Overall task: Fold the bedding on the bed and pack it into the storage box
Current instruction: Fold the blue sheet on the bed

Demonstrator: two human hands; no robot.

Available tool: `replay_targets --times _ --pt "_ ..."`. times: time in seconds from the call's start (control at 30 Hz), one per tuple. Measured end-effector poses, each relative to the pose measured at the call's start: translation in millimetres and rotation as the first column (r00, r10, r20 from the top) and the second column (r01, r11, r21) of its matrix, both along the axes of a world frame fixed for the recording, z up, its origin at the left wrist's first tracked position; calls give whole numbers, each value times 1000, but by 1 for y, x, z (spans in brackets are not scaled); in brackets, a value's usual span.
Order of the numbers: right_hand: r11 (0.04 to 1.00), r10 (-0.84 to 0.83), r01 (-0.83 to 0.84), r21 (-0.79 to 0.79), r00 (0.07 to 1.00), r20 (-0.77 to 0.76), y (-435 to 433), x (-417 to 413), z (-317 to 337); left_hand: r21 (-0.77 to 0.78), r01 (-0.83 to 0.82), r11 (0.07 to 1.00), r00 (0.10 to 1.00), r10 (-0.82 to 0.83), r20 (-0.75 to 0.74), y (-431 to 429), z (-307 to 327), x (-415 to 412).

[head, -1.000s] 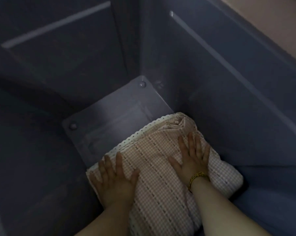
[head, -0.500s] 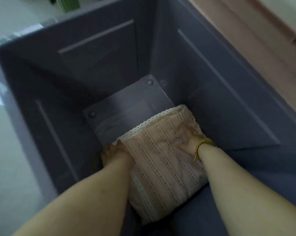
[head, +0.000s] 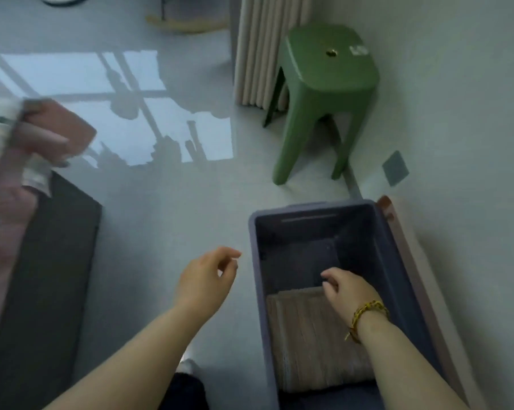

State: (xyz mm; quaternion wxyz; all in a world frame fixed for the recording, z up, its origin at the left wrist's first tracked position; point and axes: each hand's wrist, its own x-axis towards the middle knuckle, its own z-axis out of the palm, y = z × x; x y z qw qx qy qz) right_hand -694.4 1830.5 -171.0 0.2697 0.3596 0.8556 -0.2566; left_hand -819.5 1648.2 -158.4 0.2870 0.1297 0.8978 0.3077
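Observation:
A grey-purple storage box (head: 257, 279) stands on the floor at the lower right. A folded beige checked cloth (head: 309, 338) lies at its bottom, in the near half. My right hand (head: 347, 288), with a gold bracelet on the wrist, hangs above the box over the cloth's far edge, fingers loosely curled and holding nothing. Left of the box, my left hand (head: 205, 276) is raised over the floor, fingers loosely apart and empty. Pink bedding (head: 10, 184) lies on the dark bed (head: 51, 261) at the left edge.
A green plastic stool (head: 326, 81) stands beyond the box near a beige pleated curtain (head: 264, 48). A pinkish lid or panel (head: 421, 291) leans along the box's right side against the wall. The glossy floor (head: 167, 184) reflects a window.
Both hands have lifted off the folded cloth and out of the box; the left hand has moved out to the left. The view has pulled back and up, showing the room.

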Motion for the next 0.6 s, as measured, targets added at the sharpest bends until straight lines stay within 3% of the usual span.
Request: replay_targets --times 0.23,0.37,0.6 --pt "988 151 -138 72 959 -241 -73 -94 154 107 -463 880 865 475 -161 -142 143 -66" --pt "959 276 -282 24 912 -305 -114 -120 201 142 -654 743 722 669 -174 -211 179 -42" --pt "928 339 -368 -55 896 -287 -175 -130 230 137 -849 511 489 856 -166 -315 202 14"
